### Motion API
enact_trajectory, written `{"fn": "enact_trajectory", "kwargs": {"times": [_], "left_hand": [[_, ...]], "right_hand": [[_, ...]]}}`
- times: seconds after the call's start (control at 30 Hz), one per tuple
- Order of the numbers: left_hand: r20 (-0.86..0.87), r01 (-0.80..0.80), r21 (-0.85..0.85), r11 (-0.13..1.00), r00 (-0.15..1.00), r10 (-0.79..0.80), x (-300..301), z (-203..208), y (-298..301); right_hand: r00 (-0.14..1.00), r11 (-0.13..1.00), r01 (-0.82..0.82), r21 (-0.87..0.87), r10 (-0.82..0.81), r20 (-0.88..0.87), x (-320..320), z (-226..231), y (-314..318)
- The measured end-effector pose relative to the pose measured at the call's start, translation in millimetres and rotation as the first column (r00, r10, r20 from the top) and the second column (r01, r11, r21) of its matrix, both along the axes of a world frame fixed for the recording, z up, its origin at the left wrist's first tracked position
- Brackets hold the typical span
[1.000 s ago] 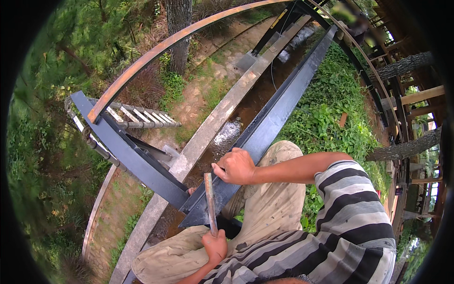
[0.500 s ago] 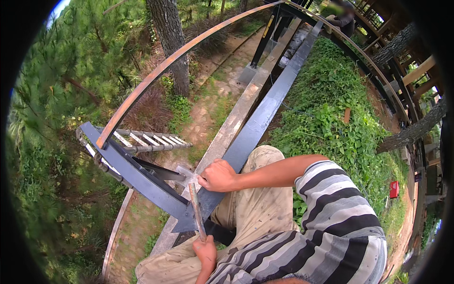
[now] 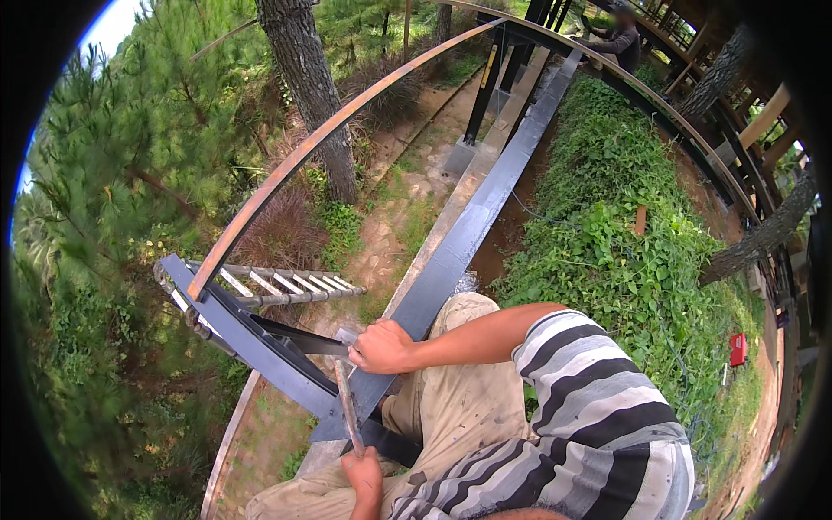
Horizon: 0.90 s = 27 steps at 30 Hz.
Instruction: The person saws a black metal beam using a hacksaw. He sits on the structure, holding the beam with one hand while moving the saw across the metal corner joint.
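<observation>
The left hand's (image 3: 362, 472) fingers are wrapped around the lower end of a worn metal rod (image 3: 348, 407), whose upper end is just beside the right hand (image 3: 381, 347). The right fingers are curled into a fist over a long steel beam (image 3: 468, 225); whether they hold anything is hidden. Near the rod, a shorter beam (image 3: 269, 355) meets the long one. Both look finished in dark grey, while the curved strip (image 3: 295, 160) beyond appears bare and rusty; how much work remains cannot be told.

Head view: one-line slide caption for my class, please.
Left hand holds a bar; curled right hand over a metal beam.
</observation>
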<state>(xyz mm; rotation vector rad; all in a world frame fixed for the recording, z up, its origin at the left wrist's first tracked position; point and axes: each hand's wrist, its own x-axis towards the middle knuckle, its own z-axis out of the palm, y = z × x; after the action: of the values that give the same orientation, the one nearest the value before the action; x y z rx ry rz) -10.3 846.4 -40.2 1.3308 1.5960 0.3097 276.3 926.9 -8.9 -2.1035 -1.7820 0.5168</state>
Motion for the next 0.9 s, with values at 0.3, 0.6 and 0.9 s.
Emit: {"fn": "enact_trajectory", "kwargs": {"times": [0.3, 0.6, 0.9], "left_hand": [[0.033, 0.028, -0.022, 0.999, 0.999, -0.028, 3.6, 2.7, 0.6], [0.21, 0.022, -0.571, 0.82, 0.97, 0.121, 6.1, 18.1, 20.8], [0.226, 0.093, -0.716, 0.692, 0.969, 0.103, 1.3, 21.5, 33.7]], "right_hand": [[1.0, 1.0, 0.017, 0.024, -0.017, 0.008, 0.9, -4.0, -5.2], [1.0, 0.999, 0.006, -0.049, -0.007, -0.014, 5.4, 13.2, -3.0], [1.0, 0.998, 0.023, -0.062, -0.023, -0.005, -0.4, 8.7, 3.0]]}}
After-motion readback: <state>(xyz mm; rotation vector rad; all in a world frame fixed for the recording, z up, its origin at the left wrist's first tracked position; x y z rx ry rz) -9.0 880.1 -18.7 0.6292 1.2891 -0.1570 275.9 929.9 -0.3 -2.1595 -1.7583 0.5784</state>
